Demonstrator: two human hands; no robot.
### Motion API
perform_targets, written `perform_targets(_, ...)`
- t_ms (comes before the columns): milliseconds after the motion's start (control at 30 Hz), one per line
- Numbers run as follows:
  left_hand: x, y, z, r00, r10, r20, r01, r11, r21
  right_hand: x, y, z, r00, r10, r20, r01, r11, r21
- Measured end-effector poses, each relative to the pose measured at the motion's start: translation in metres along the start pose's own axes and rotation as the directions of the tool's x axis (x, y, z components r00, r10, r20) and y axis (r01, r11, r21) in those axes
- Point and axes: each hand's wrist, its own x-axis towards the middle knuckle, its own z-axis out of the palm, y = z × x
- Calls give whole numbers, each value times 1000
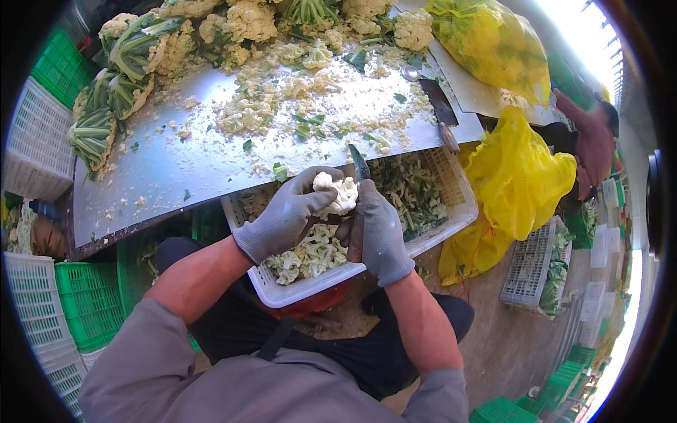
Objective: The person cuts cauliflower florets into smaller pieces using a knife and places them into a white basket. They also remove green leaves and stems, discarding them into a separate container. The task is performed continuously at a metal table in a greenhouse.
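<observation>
My left hand [288,211], in a grey glove, holds a piece of cauliflower [338,193] above a white plastic crate [317,285]. Gripped in my gloved right hand [378,230] is a knife [359,161], its blade pointing up and away beside the cauliflower and its wooden handle coming out below the fist. Cut cauliflower florets [309,254] lie in the near part of the crate; leaf and stem trimmings [415,195] fill its right part. Whether the blade touches the cauliflower I cannot tell.
Crumbs and leaf scraps cover the metal table [174,158]. Whole cauliflowers [248,21] are heaped at its back, with a cleaver [439,103] at its right. Yellow mesh sacks [521,174] stand right. Crates [90,301] are stacked left. A person [595,132] is at the far right.
</observation>
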Motion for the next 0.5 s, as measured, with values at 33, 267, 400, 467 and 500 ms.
perform_targets(33,3,-2,-2,998,-18,-54,16,999,-37,2,4,-2,991,-118,-70,110,989,-99)
perform_targets(267,11,-1,-1,953,-29,-302,-34,979,-202,-9,25,-11,792,-591,152,544,571,-615)
perform_targets(400,14,-8,-8,940,-30,-340,-20,989,-144,-4,32,-6,806,-555,204,511,481,-712)
perform_targets(467,16,-13,-11,940,-27,-341,-21,990,-136,-2,29,-6,818,-537,207,510,509,-693)
perform_targets(500,16,-13,-13,942,-21,-334,-30,989,-147,-2,29,-4,823,-528,211,510,523,-683)
